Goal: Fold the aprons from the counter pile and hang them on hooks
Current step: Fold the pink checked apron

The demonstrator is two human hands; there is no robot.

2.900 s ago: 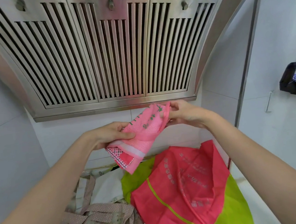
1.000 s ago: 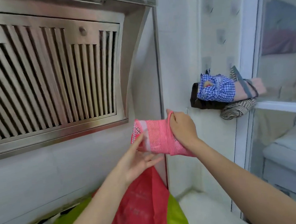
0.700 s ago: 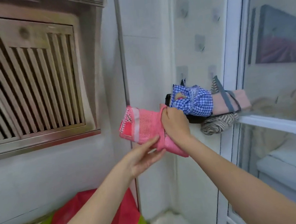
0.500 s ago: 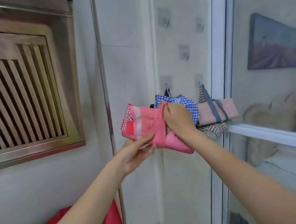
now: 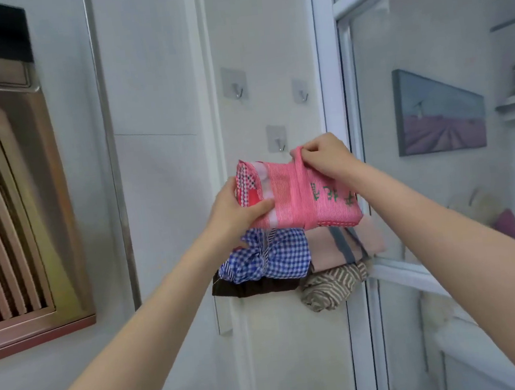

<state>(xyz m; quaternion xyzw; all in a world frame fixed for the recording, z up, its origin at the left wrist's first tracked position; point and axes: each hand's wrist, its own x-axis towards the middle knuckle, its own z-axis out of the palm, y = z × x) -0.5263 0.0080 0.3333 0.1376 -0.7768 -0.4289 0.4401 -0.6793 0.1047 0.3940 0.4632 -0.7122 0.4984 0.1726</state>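
Against the white wall panel, just under a bare hook (image 5: 279,145), the folded pink apron (image 5: 301,196) is held up as a tight bundle. The right hand (image 5: 322,156) pinches its strap loop at the top edge, presumably to keep that loop free for the hook. The left hand (image 5: 236,213) clamps thumb over fingers on the bundle's left end, probably so the folds do not slip open. Directly below hang the blue checked apron (image 5: 266,260), a pink one (image 5: 344,246) and a striped one (image 5: 332,285).
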